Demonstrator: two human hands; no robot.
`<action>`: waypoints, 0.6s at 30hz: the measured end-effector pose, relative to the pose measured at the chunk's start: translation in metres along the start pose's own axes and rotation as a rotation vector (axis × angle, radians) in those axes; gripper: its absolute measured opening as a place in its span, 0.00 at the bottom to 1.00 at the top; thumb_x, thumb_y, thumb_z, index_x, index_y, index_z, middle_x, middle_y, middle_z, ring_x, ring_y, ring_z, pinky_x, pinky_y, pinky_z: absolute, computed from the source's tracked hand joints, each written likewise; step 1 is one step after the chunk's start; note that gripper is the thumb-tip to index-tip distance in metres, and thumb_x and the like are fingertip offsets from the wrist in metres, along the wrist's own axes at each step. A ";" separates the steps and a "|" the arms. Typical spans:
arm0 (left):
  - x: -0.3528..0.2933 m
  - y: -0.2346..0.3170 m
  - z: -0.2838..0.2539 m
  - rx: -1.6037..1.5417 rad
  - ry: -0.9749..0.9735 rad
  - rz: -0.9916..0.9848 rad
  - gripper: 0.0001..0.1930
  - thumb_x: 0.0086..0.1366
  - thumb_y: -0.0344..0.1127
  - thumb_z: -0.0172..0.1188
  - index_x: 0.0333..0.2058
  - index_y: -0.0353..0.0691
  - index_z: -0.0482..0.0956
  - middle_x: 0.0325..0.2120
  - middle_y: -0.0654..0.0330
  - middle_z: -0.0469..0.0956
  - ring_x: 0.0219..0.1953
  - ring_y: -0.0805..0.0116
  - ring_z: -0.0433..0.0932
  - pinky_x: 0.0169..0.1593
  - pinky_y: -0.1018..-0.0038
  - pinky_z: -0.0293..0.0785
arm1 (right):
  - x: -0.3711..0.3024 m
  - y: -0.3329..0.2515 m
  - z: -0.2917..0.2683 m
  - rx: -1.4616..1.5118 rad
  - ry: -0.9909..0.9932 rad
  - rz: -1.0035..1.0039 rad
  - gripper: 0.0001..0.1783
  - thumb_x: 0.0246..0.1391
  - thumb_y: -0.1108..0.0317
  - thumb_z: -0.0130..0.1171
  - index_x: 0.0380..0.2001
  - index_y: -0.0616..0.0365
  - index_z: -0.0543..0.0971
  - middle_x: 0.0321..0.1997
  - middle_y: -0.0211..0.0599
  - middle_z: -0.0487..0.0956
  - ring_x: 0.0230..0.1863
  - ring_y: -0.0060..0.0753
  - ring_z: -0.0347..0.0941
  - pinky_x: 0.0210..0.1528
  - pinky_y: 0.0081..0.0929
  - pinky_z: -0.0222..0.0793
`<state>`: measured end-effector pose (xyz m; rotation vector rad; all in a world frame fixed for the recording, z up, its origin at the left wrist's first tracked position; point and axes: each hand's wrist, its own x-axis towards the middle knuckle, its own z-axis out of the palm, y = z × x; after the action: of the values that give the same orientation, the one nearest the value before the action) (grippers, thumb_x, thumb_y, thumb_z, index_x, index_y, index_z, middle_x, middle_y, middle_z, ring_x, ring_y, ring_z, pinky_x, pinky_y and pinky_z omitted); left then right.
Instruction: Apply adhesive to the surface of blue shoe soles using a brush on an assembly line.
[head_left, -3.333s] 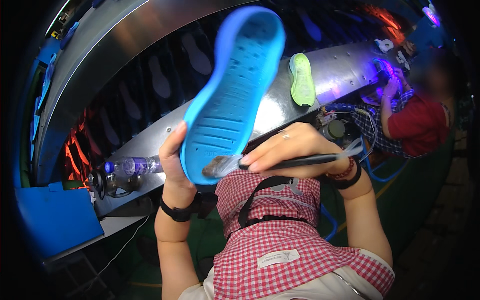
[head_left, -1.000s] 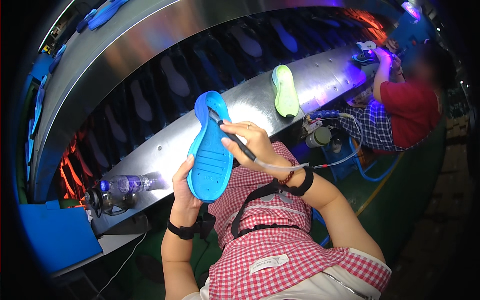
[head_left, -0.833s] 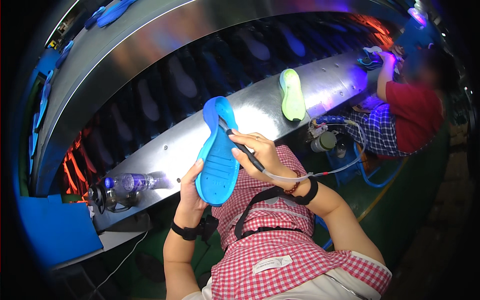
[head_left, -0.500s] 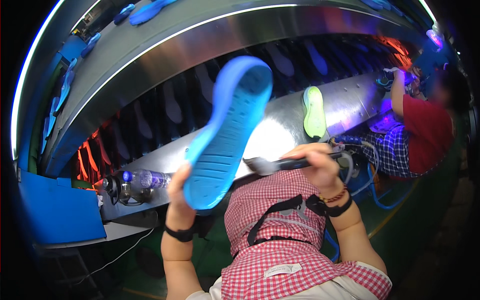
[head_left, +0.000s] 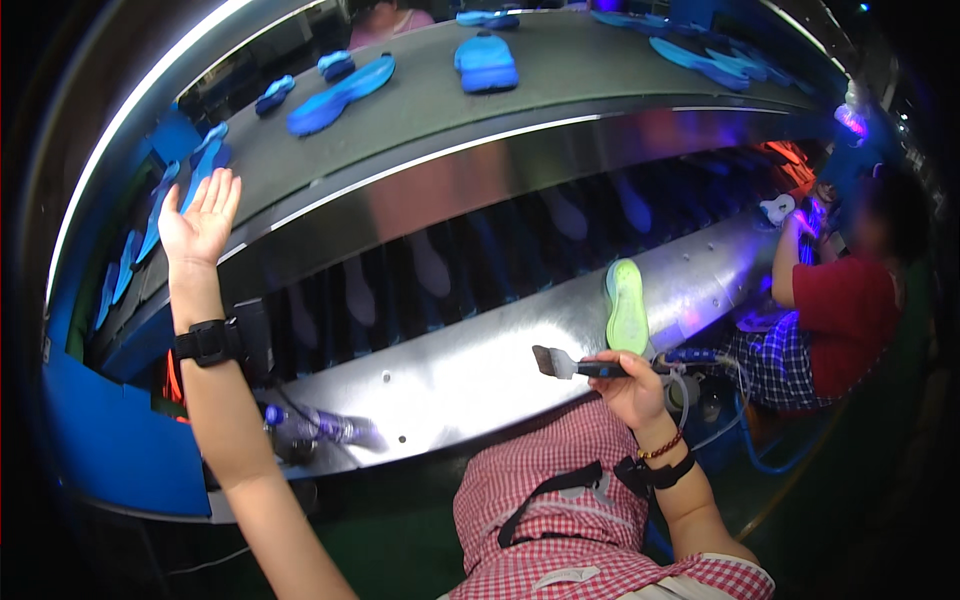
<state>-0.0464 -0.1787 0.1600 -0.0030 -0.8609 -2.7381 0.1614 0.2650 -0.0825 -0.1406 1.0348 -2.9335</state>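
My left hand is stretched out to the far left over the conveyor's edge, palm up and fingers apart, holding nothing. A long blue shoe sole lies on the grey conveyor belt right behind its fingers. My right hand grips the black handle of a flat brush, bristles pointing left, above the front edge of the metal bench. Just beyond the brush, a yellow-green shoe sole rests lengthwise on the bench.
Several more blue soles, one of them an upright-looking blue sole piece, lie along the belt. A clear plastic bottle lies at the bench's left end. Dark sole shapes line the slot below the belt. A co-worker in red sits at right.
The blue sole has left my left hand, which has swung far left and forward to the belt and opened. My right hand still holds the brush, a little lower in view.
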 end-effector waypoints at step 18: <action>0.070 -0.070 0.090 2.710 -0.122 -0.013 0.40 0.46 0.50 0.63 0.59 0.48 0.59 0.58 0.49 0.59 0.60 0.48 0.55 0.60 0.60 0.53 | 0.006 0.013 -0.033 -0.040 0.101 0.077 0.15 0.47 0.82 0.54 0.41 0.69 0.73 0.43 0.49 0.75 0.42 0.37 0.73 0.47 0.29 0.69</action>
<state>-0.1386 -0.0907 0.2004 0.2855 -3.0918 0.2753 0.1525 0.2747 -0.1156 0.0464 1.0858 -2.8785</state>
